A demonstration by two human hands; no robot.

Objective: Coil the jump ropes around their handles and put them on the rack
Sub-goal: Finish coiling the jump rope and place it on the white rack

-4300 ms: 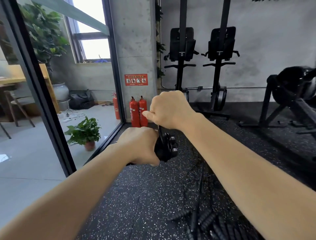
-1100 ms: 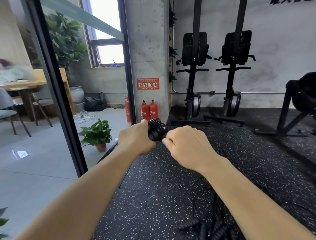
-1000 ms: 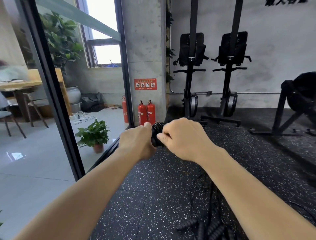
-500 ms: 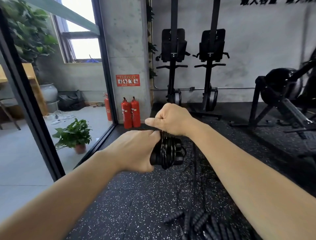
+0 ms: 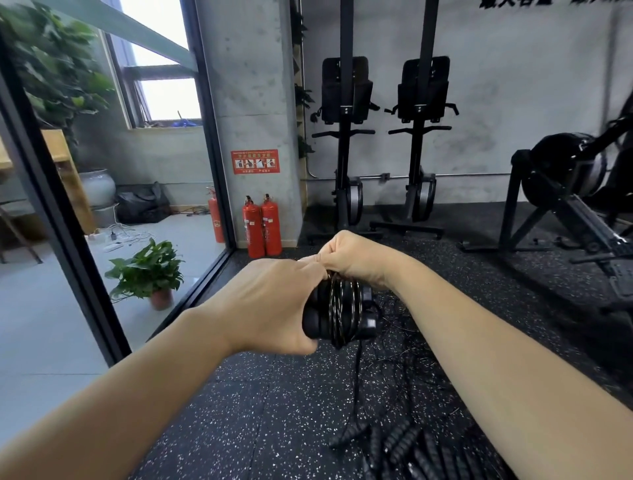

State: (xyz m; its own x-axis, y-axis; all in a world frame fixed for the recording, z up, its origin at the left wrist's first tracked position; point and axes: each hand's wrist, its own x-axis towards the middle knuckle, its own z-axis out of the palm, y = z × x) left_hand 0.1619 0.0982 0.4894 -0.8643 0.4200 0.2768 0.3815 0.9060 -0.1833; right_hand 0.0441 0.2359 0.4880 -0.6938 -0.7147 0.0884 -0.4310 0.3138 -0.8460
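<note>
Left hand (image 5: 270,305) clamps handles (image 5: 315,318) lying left-right; right hand (image 5: 356,257) pinches rope (image 5: 342,308) just above them, tail hanging below.

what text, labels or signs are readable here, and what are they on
Red sign on the concrete pillar: pictograms and small print, too small to read.
Black lettering on the wall, top right: cut off by the frame edge, unreadable.
Fire extinguishers: small labels, blurred.
Nothing can be quoted.
</note>
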